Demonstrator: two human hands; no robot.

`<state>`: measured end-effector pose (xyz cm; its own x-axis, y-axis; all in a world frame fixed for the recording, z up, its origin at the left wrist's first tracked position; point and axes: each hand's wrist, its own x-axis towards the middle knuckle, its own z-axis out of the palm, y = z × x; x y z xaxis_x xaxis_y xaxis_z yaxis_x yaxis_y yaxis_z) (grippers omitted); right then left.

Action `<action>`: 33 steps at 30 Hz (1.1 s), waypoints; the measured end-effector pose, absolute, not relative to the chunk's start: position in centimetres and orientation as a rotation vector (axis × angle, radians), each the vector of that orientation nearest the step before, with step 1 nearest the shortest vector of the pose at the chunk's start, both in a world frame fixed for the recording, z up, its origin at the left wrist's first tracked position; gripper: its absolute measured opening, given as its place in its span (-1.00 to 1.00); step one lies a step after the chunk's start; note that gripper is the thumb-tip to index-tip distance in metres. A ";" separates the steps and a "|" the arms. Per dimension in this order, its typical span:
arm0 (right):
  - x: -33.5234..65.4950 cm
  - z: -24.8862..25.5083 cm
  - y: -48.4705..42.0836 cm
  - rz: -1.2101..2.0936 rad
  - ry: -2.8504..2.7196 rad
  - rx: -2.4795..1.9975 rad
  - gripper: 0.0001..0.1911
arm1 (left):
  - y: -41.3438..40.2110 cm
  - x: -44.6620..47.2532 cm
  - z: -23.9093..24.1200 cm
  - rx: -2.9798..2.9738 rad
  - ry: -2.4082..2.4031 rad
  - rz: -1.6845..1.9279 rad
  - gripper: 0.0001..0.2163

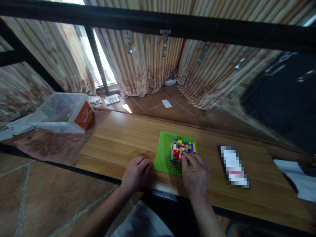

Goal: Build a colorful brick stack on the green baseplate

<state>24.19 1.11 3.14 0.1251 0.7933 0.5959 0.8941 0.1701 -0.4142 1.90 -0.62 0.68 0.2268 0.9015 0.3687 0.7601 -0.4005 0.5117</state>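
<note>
A green studded baseplate (162, 154) lies on the wooden bench top (123, 135). On its right part stands a block of small multicoloured building bricks (181, 144). My right hand (197, 171) reaches over the plate's near right corner, thumb and forefinger pinched together at the top near edge of the brick block. Whatever sits between those fingertips is too small or hidden to make out. Just left of the plate, my left hand (138, 171) rests on the wood with its fingers curled in, and I see nothing in it.
A phone-like slab with a blurred screen (234, 166) lies to the right. Beyond the left end sits a clear plastic bin (61, 112) with an orange label. A black metal bar (148, 19) with hanging hooks crosses above. White papers (296, 179) lie at the far right.
</note>
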 end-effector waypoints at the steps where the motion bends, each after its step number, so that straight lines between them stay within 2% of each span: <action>1: 24.2 3.0 1.0 -0.184 -1.676 -1.626 -0.82 | -0.6 1.9 0.7 2.276 1.576 0.920 -0.88; 27: 23.9 1.7 0.5 -0.031 -1.708 -1.544 -0.70 | -0.6 1.7 0.3 2.261 1.594 0.990 -0.89; 33: 24.2 2.8 -1.7 0.170 -1.566 -1.527 -0.56 | -1.0 1.2 1.1 1.959 1.606 1.180 -0.90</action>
